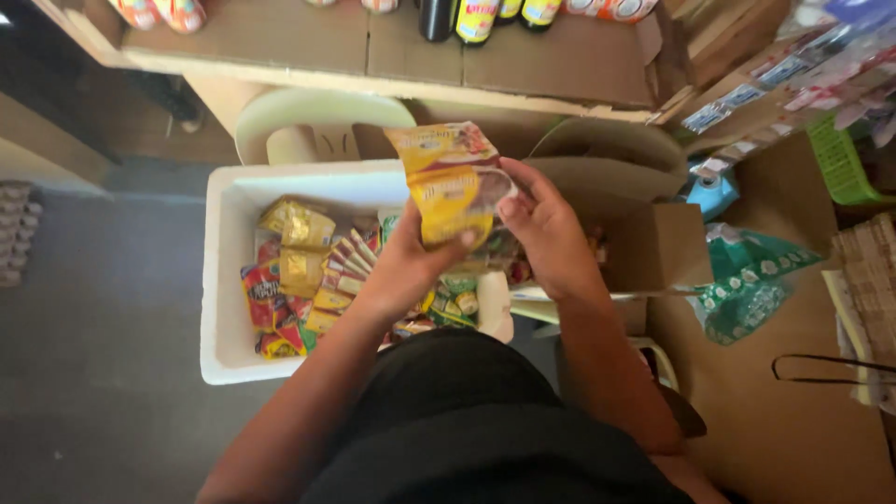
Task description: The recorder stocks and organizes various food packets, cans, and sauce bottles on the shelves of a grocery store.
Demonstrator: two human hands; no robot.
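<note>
Both hands hold a strip of yellow snack sachets (450, 179) above a white foam box (224, 280). My left hand (406, 266) grips the strip's lower end from below, thumb across its front. At the strip's right edge my right hand (546, 229) pinches it with the fingertips. Inside the box lie several small packets (303, 275) in gold, red, yellow and green, piled loosely.
A cardboard-lined shelf (392, 56) with dark bottles (467, 17) runs across the top. An open cardboard box (653, 247) stands right of the foam box, with a green patterned plastic bag (747, 285) and a green basket (840, 163) further right. Grey floor lies to the left.
</note>
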